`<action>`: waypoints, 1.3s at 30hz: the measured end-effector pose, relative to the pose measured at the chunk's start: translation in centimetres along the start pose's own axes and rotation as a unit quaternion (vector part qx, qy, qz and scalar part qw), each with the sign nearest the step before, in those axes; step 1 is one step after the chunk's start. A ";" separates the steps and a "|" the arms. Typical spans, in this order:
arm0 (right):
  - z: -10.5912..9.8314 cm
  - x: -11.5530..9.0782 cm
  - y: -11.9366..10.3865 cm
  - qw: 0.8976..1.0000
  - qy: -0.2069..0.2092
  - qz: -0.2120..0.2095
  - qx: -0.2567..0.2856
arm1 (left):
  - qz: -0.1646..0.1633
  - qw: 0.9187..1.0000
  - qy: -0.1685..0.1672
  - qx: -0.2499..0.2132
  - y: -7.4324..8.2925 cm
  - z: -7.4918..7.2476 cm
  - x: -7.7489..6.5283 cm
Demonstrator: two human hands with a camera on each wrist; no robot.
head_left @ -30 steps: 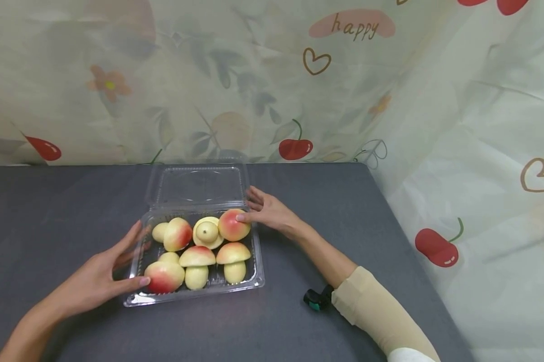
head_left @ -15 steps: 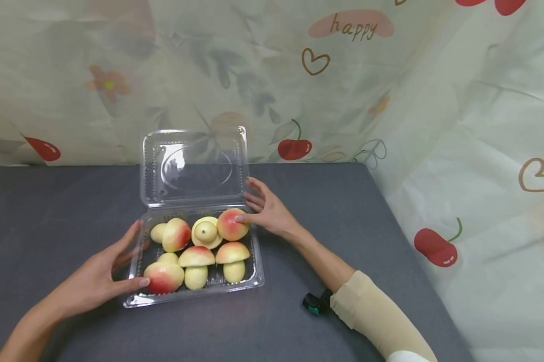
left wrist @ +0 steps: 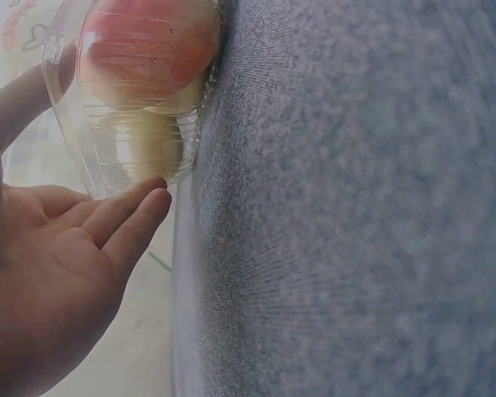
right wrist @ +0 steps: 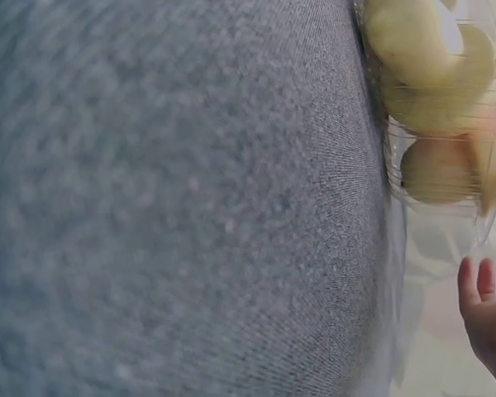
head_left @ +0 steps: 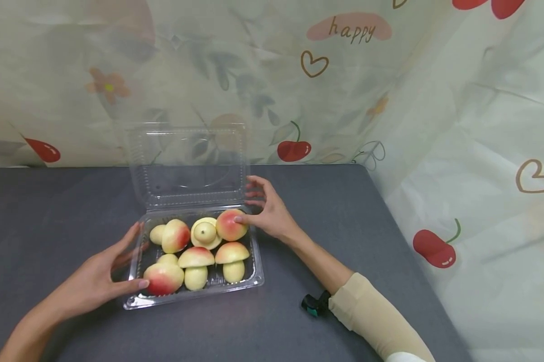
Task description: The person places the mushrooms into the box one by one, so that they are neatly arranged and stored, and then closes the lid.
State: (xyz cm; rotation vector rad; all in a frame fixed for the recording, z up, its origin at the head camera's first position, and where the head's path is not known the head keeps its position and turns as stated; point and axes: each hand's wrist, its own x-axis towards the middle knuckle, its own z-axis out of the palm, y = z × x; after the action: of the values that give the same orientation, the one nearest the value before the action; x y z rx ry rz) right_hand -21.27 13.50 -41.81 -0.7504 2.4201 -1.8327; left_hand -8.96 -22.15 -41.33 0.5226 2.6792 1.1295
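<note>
A clear plastic clamshell box (head_left: pixel 199 296) on the table holds several mushroom-shaped pieces, cream with red-blushed caps. Its clear lid (head_left: pixel 187 166) stands raised along the back edge. My left hand (head_left: pixel 95 279) is spread around the box's left end, its thumb beside the lower-left mushroom (head_left: pixel 164 279) and fairly straight fingers along the side wall. At the back right corner is my right hand (head_left: pixel 274 213); its thumb lies on the upper-right mushroom (head_left: pixel 231 224), and its extended fingers are by the lid's right edge. In the right wrist view, several fingertips (right wrist: pixel 487 281) show near the box.
The box stands on a dark grey cloth-covered table (head_left: pixel 235 332). Beside the right forearm's beige sleeve (head_left: pixel 376 311) there is a small black device (head_left: pixel 314 304). A printed curtain (head_left: pixel 262 75) hangs behind the table and along its right side.
The lid has swung up from lying far back to standing, and now its top edge leans nearer. My right fingers have risen slightly with it. The left hand and box have barely moved.
</note>
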 end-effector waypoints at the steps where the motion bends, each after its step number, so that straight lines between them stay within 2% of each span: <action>1: 0.0 0.0 -0.1 1.000 0.000 -0.003 -0.004 | -0.002 1.000 -0.001 0.002 0.0 0.0 0.0; 10: -0.2 -0.5 -3.8 0.999 -0.006 -0.032 -0.010 | -0.023 1.000 -0.007 0.006 0.4 0.1 0.1; 14: -0.5 -0.3 -3.4 0.999 -0.012 -0.040 0.031 | -0.031 0.999 -0.014 -0.004 0.5 0.1 0.2; 22: -1.1 0.1 -0.4 0.993 -0.031 -0.048 0.102 | -0.030 1.000 -0.007 -0.004 0.6 0.0 0.1; 31: -1.5 -0.3 -0.2 0.984 -0.031 -0.067 0.161 | -0.027 1.000 -0.003 0.006 0.6 0.1 0.2; 39: -1.7 -0.4 -0.1 0.974 -0.024 -0.032 0.224 | -0.029 1.000 -0.009 0.001 0.4 0.3 0.4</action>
State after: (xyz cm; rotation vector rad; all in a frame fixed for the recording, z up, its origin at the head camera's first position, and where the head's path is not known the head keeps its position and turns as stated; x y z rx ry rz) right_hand -21.34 15.16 -41.27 -0.8189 1.8598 -2.2341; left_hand -9.20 -21.57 -41.26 0.4489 2.6636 1.1005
